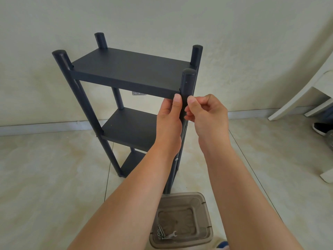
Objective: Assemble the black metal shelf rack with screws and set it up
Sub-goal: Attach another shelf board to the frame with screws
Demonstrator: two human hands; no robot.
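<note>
Your left hand (169,116) grips the upright rack (129,73)'s near right post (187,83); your right hand (203,112) pinches beside it, its contents hidden; screws (160,232) lie in the bin (203,212).

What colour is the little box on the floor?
See-through brownish grey box, best seen in the head view.

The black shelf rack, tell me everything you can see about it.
The black shelf rack stands upright on the tiled floor near the wall: three flat matte shelves joined by four round posts with capped tops, metal by the look. Small silver screw heads show on the near posts. The left hand grips the near right post below the top shelf, and the right hand pinches at the same post.
</note>
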